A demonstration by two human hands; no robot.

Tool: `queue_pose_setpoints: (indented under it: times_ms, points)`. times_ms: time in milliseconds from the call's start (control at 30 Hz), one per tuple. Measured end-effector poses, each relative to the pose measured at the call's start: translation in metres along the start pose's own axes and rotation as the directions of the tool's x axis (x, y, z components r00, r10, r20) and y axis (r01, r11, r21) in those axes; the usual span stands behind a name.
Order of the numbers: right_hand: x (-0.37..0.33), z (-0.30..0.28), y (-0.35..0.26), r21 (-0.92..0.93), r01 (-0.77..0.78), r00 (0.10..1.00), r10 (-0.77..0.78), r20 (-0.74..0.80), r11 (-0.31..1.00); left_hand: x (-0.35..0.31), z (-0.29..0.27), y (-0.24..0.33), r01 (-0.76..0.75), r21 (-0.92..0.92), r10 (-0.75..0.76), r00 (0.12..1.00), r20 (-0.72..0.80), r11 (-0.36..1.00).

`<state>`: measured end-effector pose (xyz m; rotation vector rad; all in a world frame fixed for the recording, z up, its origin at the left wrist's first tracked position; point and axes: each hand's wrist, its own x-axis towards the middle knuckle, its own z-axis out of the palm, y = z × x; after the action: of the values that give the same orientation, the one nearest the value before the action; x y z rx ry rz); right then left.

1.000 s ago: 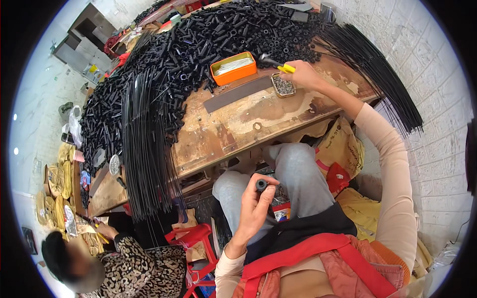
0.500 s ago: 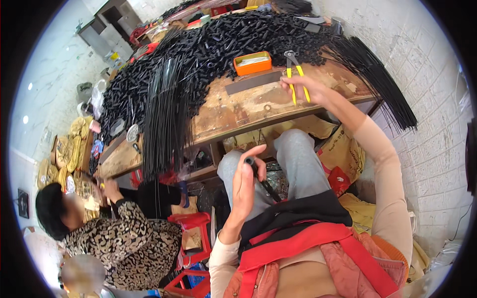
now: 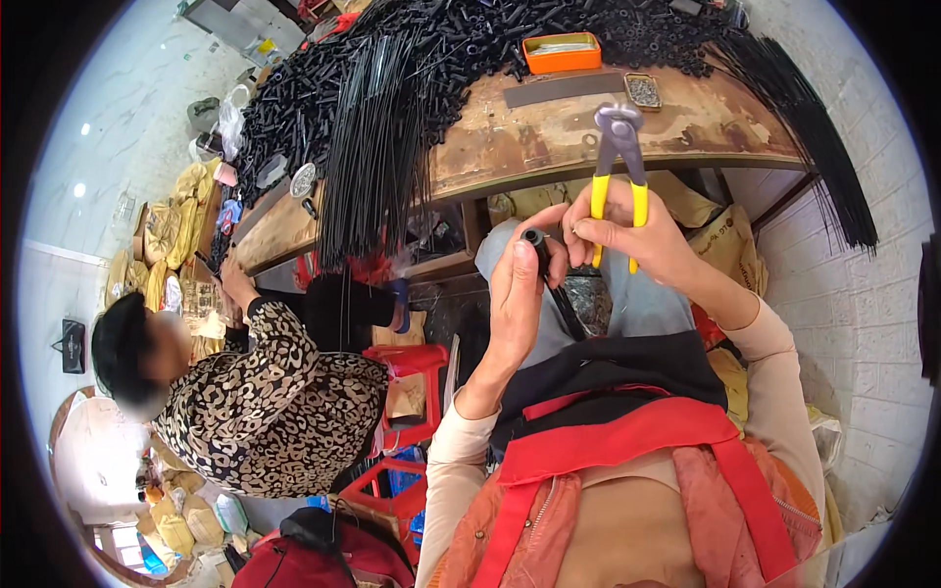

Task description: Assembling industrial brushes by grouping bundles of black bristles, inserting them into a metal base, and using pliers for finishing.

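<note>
Over my lap, my left hand (image 3: 516, 309) is closed around a black tube (image 3: 536, 238), its round hollow end facing up and its length running down between my legs. Close to its right, my right hand (image 3: 632, 230) grips yellow-handled end-cutting pincers (image 3: 619, 132), their metal jaws pointing toward the workbench. My right thumb and forefinger are pinched together near the tube's end; whatever may be between them is too small to make out. The pincers' jaws are apart from the tube.
On the wooden workbench (image 3: 500, 142) are a grey flat strip (image 3: 564, 90), an orange tin (image 3: 562, 59) and a small tray of metal bits (image 3: 643, 91). Black tubes (image 3: 461, 49) are heaped behind; bundles of black rods (image 3: 368, 157) overhang its edge. Another person (image 3: 284, 392) works at left, beside red stools (image 3: 417, 361).
My right hand has come back from the bench with the pincers, toward my left hand and the tube. The tray of metal bits now shows. The whole view has shifted.
</note>
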<state>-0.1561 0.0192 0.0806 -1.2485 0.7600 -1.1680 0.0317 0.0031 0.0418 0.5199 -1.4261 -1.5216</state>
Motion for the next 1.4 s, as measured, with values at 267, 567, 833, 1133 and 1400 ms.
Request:
queue_pose_setpoints:
  times_ms: [267, 567, 833, 1133, 1400]
  points:
    - [-0.012, 0.001, 0.013, -0.447, 0.362, 0.915, -0.403, 0.003, 0.818, -0.002, 0.009, 0.002, -0.006, -0.018, 0.008, 0.997, 0.081, 1.000]
    - [-0.015, -0.001, 0.009, -0.419, 0.274, 0.947, -0.318, -0.038, 0.866, -0.001, 0.009, -0.004, 0.002, 0.008, -0.003, 0.997, 0.082, 1.000]
    - [-0.011, -0.001, 0.003, -0.471, 0.342, 0.922, -0.387, 0.002, 0.813, 0.001, 0.015, -0.001, 0.023, 0.051, -0.024, 0.999, 0.022, 0.998]
    - [-0.007, -0.002, 0.002, -0.461, 0.312, 0.939, -0.343, 0.017, 0.831, 0.003, 0.010, -0.001, 0.029, 0.008, -0.029, 0.999, 0.023, 1.000]
    - [-0.001, 0.000, 0.007, -0.477, 0.368, 0.919, -0.389, 0.058, 0.798, 0.000, 0.003, -0.003, -0.006, 0.006, 0.006, 0.999, 0.037, 1.000]
